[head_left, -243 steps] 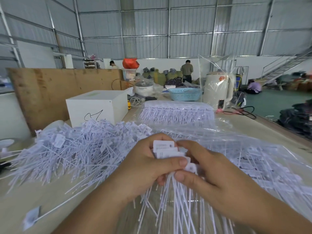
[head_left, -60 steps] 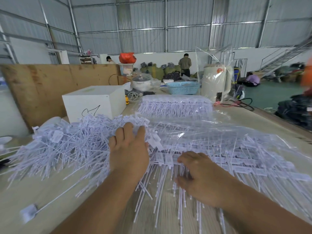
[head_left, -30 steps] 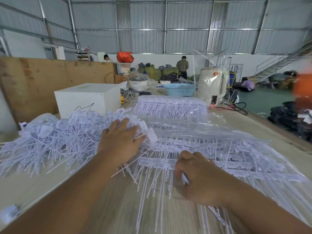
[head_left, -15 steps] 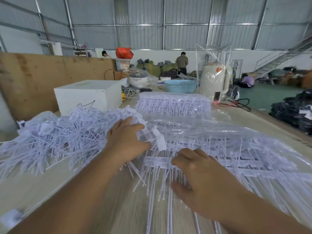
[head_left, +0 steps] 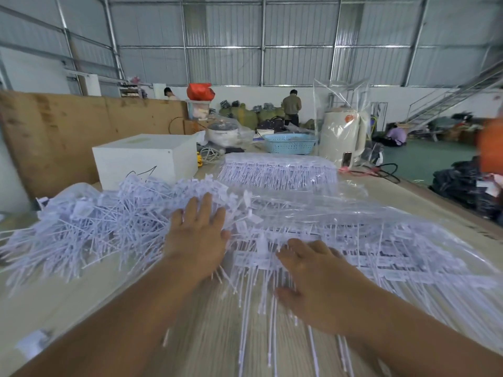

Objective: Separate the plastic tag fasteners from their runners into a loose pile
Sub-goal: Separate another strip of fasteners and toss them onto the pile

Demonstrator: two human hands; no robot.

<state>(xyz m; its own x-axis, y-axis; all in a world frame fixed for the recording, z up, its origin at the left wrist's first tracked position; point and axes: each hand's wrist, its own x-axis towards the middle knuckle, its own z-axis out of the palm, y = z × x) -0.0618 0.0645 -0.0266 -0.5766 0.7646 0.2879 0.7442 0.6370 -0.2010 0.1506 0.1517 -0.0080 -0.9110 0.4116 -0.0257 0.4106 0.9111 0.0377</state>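
A loose pile of white tag fasteners (head_left: pixel 89 229) spreads over the left of the table. Rows of fasteners joined to their runners (head_left: pixel 381 254) lie in a clear plastic bag on the right. My left hand (head_left: pixel 197 238) lies flat, fingers spread, on the right edge of the loose pile. My right hand (head_left: pixel 313 273) rests palm down on the near end of the joined rows, its fingers apart; I see nothing gripped in it. A few long fastener stems (head_left: pixel 245 308) stick out toward me between the hands.
A second bagged stack of fasteners (head_left: pixel 277 170) lies farther back. Behind stand a white box (head_left: pixel 144 159), a blue basket (head_left: pixel 288 142), a cream kettle (head_left: pixel 343 137) and a plywood board (head_left: pixel 68 131). One single fastener (head_left: pixel 35 344) lies at the near left. People work in the background.
My left hand has flattened and slid forward onto the loose pile. My right hand has opened and shifted slightly right on the joined rows. The camera has moved.
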